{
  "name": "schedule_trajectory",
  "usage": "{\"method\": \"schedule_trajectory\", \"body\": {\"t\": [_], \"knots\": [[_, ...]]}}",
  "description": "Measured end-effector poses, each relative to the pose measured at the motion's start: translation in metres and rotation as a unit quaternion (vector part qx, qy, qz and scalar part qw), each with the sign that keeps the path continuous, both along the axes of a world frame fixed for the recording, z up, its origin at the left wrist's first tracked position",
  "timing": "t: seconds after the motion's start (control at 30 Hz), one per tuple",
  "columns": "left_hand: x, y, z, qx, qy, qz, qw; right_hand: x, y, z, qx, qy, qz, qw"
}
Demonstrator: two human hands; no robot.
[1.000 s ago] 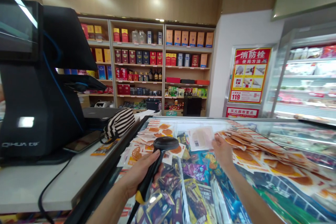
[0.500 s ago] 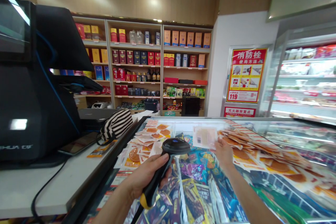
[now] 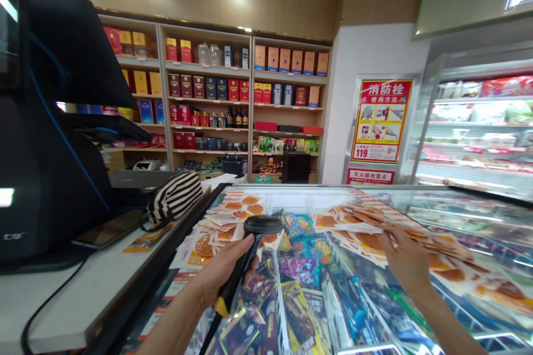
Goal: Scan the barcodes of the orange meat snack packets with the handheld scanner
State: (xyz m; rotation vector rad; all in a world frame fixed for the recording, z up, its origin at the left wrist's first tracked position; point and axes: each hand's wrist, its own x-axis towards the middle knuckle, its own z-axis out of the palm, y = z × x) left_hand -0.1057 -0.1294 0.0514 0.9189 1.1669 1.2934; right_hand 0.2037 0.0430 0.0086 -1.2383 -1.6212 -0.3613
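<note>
My left hand [image 3: 229,266] is wrapped round the handle of a black barcode scanner [image 3: 263,225] with a yellow band near its base. The scanner's head is raised over the glass-topped freezer. My right hand [image 3: 406,258] is at the near edge of a spread pile of flat food packets [image 3: 362,222], fingers bent and pinched at a packet there. Those packets are white and orange with round brown pieces. Another heap of similar packets [image 3: 208,238] lies to the left, behind and beside the scanner.
Below the glass, the freezer [image 3: 280,305] holds colourful wrapped goods in wire-divided sections. On the left counter [image 3: 45,305] stand a black till [image 3: 50,138], a phone [image 3: 109,228] and a striped pouch [image 3: 177,197]. Shelves of boxes [image 3: 210,89] line the back wall; a lit display fridge [image 3: 478,127] is at right.
My right hand has moved right, from holding up a barcoded packet beside the scanner to the right-hand pile. The scanner stays in my left hand. The view has shifted slightly.
</note>
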Motion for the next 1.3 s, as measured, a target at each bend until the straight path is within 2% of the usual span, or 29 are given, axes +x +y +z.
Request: {"method": "schedule_trajectory", "body": {"t": [0.13,0.27,0.37,0.47,0.6,0.67,0.73,0.8,0.87,0.93,1.0,1.07,1.13,1.3], "knots": [[0.005,-0.002,0.001,0.007,0.007,0.009,1.000,0.033,-0.005,-0.022,0.033,-0.094,-0.014,0.995],[0.006,-0.001,0.000,0.004,0.003,0.015,1.000,0.041,0.006,-0.039,0.007,-0.177,-0.013,0.984],[0.001,0.000,-0.002,-0.007,-0.010,0.006,1.000,0.034,0.015,-0.039,-0.056,-0.216,-0.033,0.974],[-0.007,0.000,-0.005,-0.007,-0.019,0.000,1.000,0.026,0.020,-0.035,-0.089,-0.239,-0.047,0.966],[-0.016,-0.004,-0.008,-0.010,-0.021,0.023,0.999,0.026,0.022,-0.037,-0.130,-0.287,-0.007,0.949],[-0.020,-0.007,-0.010,-0.018,-0.024,0.030,0.999,0.027,0.023,-0.039,-0.133,-0.300,0.010,0.945],[-0.023,-0.010,-0.010,-0.022,-0.023,0.034,0.999,0.024,0.023,-0.036,-0.100,-0.298,0.010,0.949],[-0.026,-0.014,-0.010,-0.025,-0.019,0.043,0.999,0.009,0.018,-0.029,-0.057,-0.284,0.024,0.957],[-0.026,-0.017,-0.009,-0.019,-0.019,0.063,0.998,-0.019,0.009,-0.019,-0.043,-0.259,0.068,0.962],[-0.026,-0.021,-0.007,-0.012,-0.017,0.085,0.996,-0.057,-0.004,-0.009,-0.071,-0.229,0.130,0.962],[-0.027,-0.023,-0.007,-0.008,-0.014,0.094,0.995,-0.099,-0.017,-0.004,-0.123,-0.230,0.201,0.944],[-0.031,-0.026,-0.008,-0.012,-0.012,0.084,0.996,-0.138,-0.025,-0.005,-0.163,-0.237,0.258,0.922],[-0.037,-0.028,-0.010,-0.018,-0.009,0.072,0.997,-0.168,-0.027,-0.011,-0.194,-0.247,0.286,0.905],[-0.049,-0.033,-0.013,-0.025,0.005,0.079,0.997,-0.201,-0.017,-0.028,-0.219,-0.262,0.284,0.896]]}}
